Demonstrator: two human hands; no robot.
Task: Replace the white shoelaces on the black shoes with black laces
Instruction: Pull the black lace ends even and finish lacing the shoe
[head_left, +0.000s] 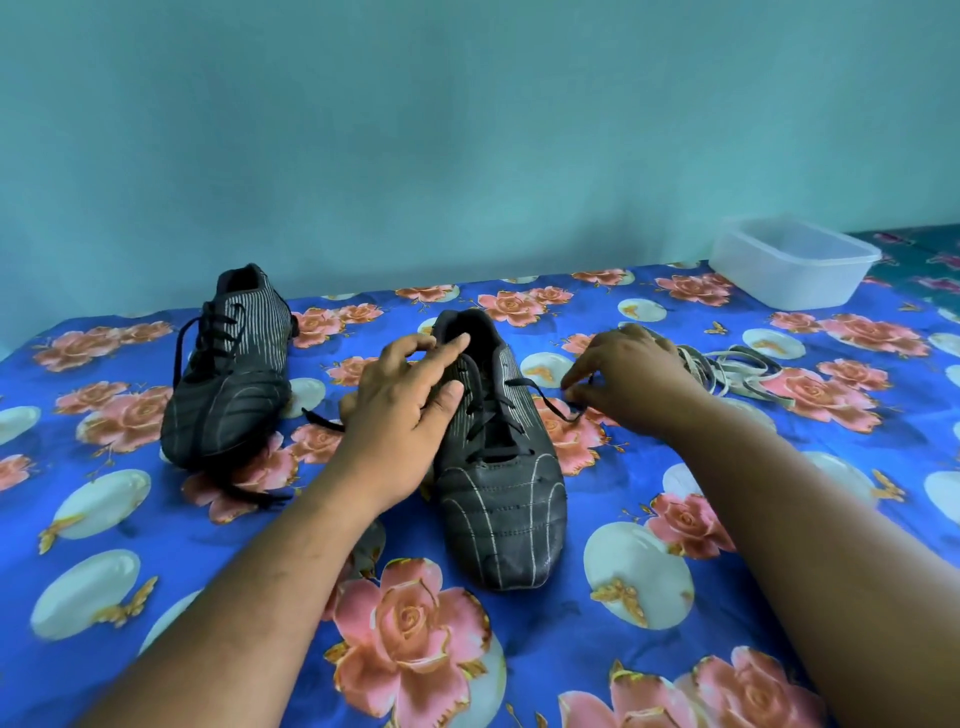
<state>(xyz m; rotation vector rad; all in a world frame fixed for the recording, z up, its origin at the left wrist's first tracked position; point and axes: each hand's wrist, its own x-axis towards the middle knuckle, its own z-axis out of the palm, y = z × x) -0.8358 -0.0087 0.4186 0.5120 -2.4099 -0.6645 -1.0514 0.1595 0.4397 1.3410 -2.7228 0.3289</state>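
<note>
Near shoe centre, black-laced; white laces discarded right. Right hand pinches black lace end; left hand spread, steadying shoe. Step: final tensioning. Next: even ends, tie.

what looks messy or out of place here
The white laces lie in a loose tangle on the cloth, right of the right hand. The left shoe leans to one side, its black lace trailing loose. No damage shows.
</note>
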